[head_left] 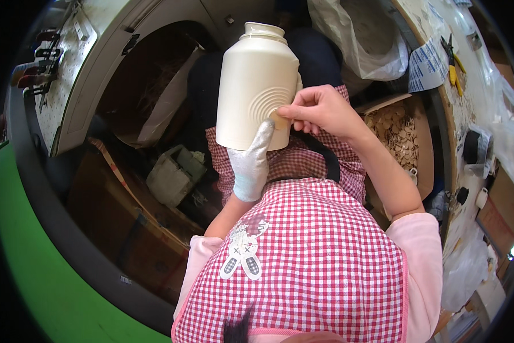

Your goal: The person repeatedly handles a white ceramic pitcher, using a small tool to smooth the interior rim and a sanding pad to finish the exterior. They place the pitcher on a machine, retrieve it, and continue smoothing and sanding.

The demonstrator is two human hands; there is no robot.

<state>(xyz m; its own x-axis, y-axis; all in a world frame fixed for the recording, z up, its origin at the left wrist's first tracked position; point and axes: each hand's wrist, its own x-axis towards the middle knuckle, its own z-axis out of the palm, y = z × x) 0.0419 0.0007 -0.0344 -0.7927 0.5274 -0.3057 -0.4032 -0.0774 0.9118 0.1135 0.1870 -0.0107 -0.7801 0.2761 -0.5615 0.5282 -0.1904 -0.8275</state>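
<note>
A cream plastic jug with a short flanged neck stands nearly upright over my lap, its side marked with raised concentric rings. In a pale grey work glove, my left hand grips it at the bottom, thumb up on the front wall. My bare right hand is at the rings, thumb and forefinger pinched together against the jug's lower right side. Whatever is between those fingertips, if anything, is too small to make out. The jug's far side and the left fingers beneath it are hidden.
A cardboard box of small flat tan pieces sits to my right. Yellow-handled pliers lie on the worn bench beyond it. A white plastic bag hangs at the far right. On the left are a grey block-like container and several clamps.
</note>
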